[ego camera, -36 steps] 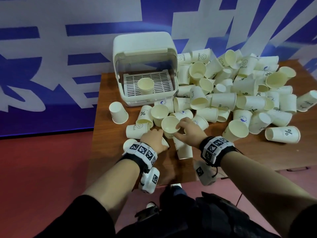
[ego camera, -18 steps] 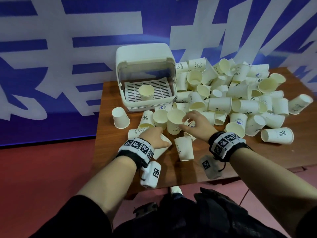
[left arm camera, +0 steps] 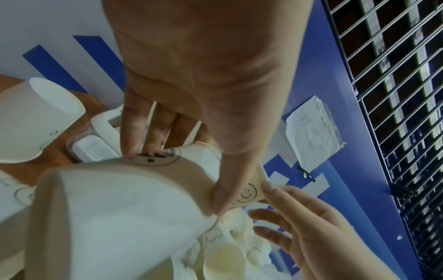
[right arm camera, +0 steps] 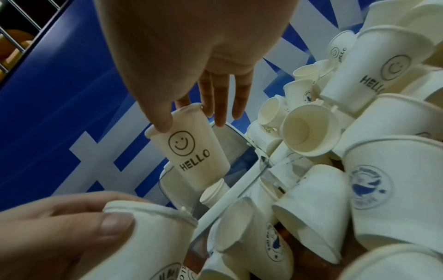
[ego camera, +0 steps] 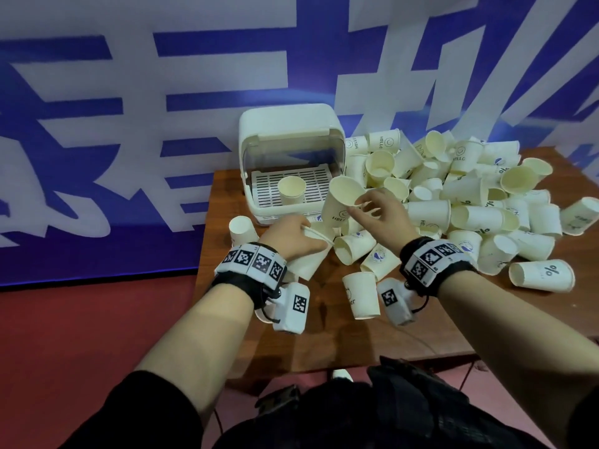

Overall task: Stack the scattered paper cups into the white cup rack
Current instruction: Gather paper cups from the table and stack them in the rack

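The left hand point(ego camera: 291, 236) covers most of its paper cup point(ego camera: 306, 259). The surface point(ego camera: 324, 345) runs past the head view's right edge. Prints on the far cups point(ego camera: 470, 176) are too small to read.

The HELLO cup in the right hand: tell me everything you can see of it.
The HELLO cup is a cream paper cup with a rolled rim, printed with a black smiley face above the word HELLO. It looks empty and undented. The right hand pinches it at the rim, thumb outside. It hangs in the air, mouth up and tilted, in front of the white cup rack. Only that hand touches it; the left hand grips another cup.
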A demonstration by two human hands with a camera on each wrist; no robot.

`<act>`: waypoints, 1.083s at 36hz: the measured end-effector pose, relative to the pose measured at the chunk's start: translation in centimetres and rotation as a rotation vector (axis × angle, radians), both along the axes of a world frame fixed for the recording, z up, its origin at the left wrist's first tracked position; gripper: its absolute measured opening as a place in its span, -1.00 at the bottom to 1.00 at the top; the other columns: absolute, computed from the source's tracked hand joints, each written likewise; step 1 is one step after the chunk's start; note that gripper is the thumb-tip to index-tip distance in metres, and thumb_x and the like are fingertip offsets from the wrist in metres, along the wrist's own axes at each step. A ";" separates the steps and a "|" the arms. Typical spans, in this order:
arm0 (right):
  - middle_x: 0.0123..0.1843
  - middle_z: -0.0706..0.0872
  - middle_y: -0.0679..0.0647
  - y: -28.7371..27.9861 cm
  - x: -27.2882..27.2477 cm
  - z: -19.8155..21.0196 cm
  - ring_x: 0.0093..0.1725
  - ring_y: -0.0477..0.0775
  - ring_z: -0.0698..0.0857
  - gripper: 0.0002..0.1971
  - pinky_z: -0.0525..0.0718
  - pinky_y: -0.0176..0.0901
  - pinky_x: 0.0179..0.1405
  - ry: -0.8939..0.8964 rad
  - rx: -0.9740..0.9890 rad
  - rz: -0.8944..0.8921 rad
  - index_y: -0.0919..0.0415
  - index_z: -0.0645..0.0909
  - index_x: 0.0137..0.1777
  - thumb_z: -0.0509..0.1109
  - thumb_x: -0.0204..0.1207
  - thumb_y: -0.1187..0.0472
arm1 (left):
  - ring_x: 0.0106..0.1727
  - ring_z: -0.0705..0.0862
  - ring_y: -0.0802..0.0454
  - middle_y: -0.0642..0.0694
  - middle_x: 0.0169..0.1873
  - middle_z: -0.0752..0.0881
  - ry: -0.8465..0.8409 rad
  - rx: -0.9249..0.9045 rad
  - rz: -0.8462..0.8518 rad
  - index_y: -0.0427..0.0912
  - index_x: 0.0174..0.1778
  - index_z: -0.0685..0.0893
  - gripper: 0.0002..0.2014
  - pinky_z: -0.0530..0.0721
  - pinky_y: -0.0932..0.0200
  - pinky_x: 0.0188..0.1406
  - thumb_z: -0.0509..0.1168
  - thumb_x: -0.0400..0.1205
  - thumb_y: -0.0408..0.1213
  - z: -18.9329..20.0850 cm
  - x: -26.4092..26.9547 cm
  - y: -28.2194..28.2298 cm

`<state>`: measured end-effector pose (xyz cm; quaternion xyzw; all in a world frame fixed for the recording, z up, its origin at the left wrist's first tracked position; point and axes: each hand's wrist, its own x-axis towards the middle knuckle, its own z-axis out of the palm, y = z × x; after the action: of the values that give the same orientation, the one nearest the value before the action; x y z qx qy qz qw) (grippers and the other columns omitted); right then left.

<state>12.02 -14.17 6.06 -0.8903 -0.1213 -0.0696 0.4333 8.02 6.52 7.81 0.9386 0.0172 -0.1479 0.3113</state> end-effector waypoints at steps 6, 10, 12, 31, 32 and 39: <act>0.07 0.58 0.06 1.6 2.7 1.1 -0.09 -0.04 0.67 -0.77 0.62 -0.36 -0.10 -0.040 0.027 0.053 0.22 0.66 0.00 0.49 0.49 0.06 | 0.06 0.64 0.01 -0.02 0.04 0.68 -0.074 -0.057 0.097 -0.04 0.17 0.62 -0.54 0.66 -0.01 0.12 0.48 0.41 0.06 1.3 1.5 1.6; 0.08 0.58 0.07 2.4 4.8 2.1 -0.08 -0.02 0.66 -0.76 0.64 -0.24 -0.03 -0.068 0.040 0.078 0.23 0.66 0.00 0.49 0.49 0.07 | 0.20 0.63 -0.02 -0.05 0.18 0.66 -0.126 -0.089 0.156 -0.09 0.31 0.59 -0.45 0.63 0.00 0.22 0.49 0.44 0.04 2.1 3.0 2.5; 0.09 0.59 0.08 2.9 5.9 2.5 -0.06 0.00 0.66 -0.76 0.63 -0.28 -0.06 -0.079 0.044 0.084 0.24 0.67 0.01 0.49 0.49 0.07 | 0.29 0.57 -0.03 -0.09 0.29 0.60 -0.177 -0.083 0.179 -0.12 0.39 0.53 -0.39 0.56 0.07 0.28 0.48 0.46 0.03 2.4 3.8 2.9; 0.07 0.56 0.00 4.9 13.9 1.0 0.00 -0.02 0.65 -0.79 0.71 -0.11 0.04 -0.011 0.043 0.098 0.18 0.66 -0.04 0.54 0.43 0.10 | 0.36 0.45 0.01 -0.08 0.37 0.42 -0.368 -0.308 0.361 -0.15 0.40 0.48 -0.44 0.47 0.05 0.41 0.48 0.51 -0.17 0.0 12.1 4.8; 0.07 0.55 0.00 5.0 14.1 0.8 0.01 -0.03 0.64 -0.79 0.71 -0.10 0.04 -0.006 0.043 0.094 0.18 0.66 -0.04 0.54 0.44 0.10 | 0.36 0.44 0.01 -0.08 0.37 0.42 -0.378 -0.317 0.369 -0.15 0.40 0.48 -0.45 0.46 0.05 0.42 0.48 0.51 -0.18 -0.2 12.4 4.8; 0.06 0.53 0.04 5.3 15.0 -0.3 -0.03 -0.05 0.63 -0.82 0.68 -0.19 0.04 0.017 0.081 0.067 0.21 0.66 -0.07 0.55 0.43 0.15 | 0.37 0.39 0.07 -0.06 0.40 0.39 -0.373 -0.313 0.358 -0.15 0.43 0.45 -0.44 0.34 0.24 0.37 0.46 0.53 -0.18 -1.8 14.2 4.5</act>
<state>26.99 -8.83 5.77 -0.8680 -0.1446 -0.0525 0.4721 22.23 11.05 6.02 0.8722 0.1018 0.0832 0.4711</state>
